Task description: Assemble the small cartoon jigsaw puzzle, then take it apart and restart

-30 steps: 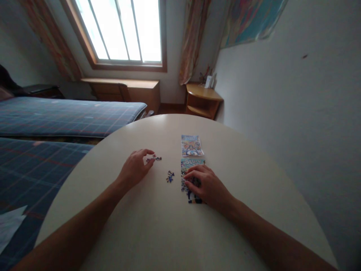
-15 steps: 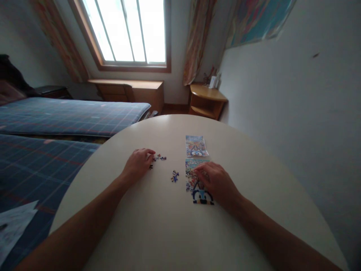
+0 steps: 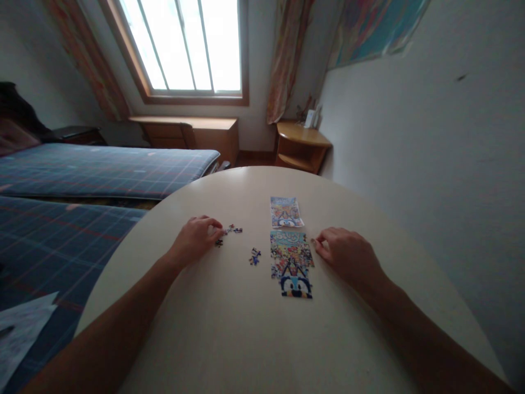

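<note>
A partly assembled jigsaw puzzle (image 3: 290, 254) lies on the round white table (image 3: 246, 339), a blue cartoon dog's face at its near end. Just right of it, my right hand (image 3: 348, 257) pinches a small puzzle piece (image 3: 313, 242) between thumb and fingertips. On the other side, my left hand (image 3: 193, 239) rests with fingers curled and thumb close to the index finger, beside loose puzzle pieces (image 3: 234, 229). Whatever its fingertips may grip is too small to make out. More loose pieces (image 3: 255, 256) lie between the hands and the puzzle.
Beyond the puzzle lies a printed reference picture (image 3: 286, 212) with the same design. A bed with a plaid mattress (image 3: 102, 169) stands to the left, with papers (image 3: 27, 328) on its near part. A white wall (image 3: 410, 148) runs along the right; a wooden corner shelf (image 3: 303, 134) stands behind.
My right hand has moved right, off the puzzle, and now shows a small piece at its fingertips. My left hand has drawn back slightly to the left.
</note>
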Available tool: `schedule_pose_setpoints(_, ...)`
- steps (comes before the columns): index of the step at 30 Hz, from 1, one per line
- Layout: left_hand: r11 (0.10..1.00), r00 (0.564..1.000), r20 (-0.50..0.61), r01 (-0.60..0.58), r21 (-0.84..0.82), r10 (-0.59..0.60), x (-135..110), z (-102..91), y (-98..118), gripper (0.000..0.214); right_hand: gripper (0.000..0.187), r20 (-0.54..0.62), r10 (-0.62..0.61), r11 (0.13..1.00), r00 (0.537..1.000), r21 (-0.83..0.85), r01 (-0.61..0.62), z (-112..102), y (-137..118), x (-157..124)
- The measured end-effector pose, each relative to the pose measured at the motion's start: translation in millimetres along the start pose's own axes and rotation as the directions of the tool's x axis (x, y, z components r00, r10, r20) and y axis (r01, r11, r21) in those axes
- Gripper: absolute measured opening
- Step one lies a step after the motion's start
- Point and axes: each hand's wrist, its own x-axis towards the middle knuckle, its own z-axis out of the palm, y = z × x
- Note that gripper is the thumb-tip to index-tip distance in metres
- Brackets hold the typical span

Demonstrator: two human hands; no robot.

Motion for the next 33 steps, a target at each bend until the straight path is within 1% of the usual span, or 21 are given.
schedule_pose_setpoints(5, 1.000, 1.000, -0.002, -0.020, 0.015, 0.020, -1, 4.1, 3, 0.027, 0.018, 0.055, 0.015, 1.000, 0.998, 0.005, -0.015, -1, -3, -1)
schedule_pose_setpoints(9, 0.996, 0.996, -0.063, -0.060, 0.067, 0.064, -1, 13.1, 9, 0.035, 0.018, 0.112, 0.056, 0.998, 0.992, 0.008, -0.057, -2, -4, 0)
schedule_pose_setpoints(12, 0.993, 0.991, -0.098, -0.081, 0.080, 0.089, 2, 19.8, 14, 0.032, 0.017, 0.121, 0.066, 0.997, 0.990, 0.020, -0.069, -2, -4, 0)
schedule_pose_setpoints(16, 0.995, 0.992, -0.078, -0.095, 0.039, 0.098, 6, 23.7, 18, 0.023, 0.016, 0.123, 0.075, 0.997, 0.990, 0.025, -0.078, -2, -5, 0)
schedule_pose_setpoints(21, 0.991, 0.990, -0.055, -0.131, -0.002, 0.130, 5, 22.1, 19, 0.020, 0.017, 0.126, 0.077, 0.996, 0.989, 0.028, -0.081, -2, -4, 0)
schedule_pose_setpoints(24, 0.987, 0.986, -0.057, -0.161, -0.032, 0.159, 4, 20.6, 20, 0.018, 0.015, 0.134, 0.086, 0.994, 0.987, 0.057, -0.095, -1, -3, -1)
schedule_pose_setpoints(29, 0.985, 0.986, -0.082, -0.151, -0.083, 0.145, 3, 21.2, 21, 0.015, 0.013, 0.140, 0.078, 0.990, 0.987, 0.102, -0.093, -1, -2, -2)
schedule_pose_setpoints(33, 0.986, 0.991, -0.079, -0.120, -0.114, 0.111, 4, 23.1, 22, 0.019, 0.015, 0.143, 0.088, 0.990, 0.986, 0.097, -0.103, -3, -3, -2)
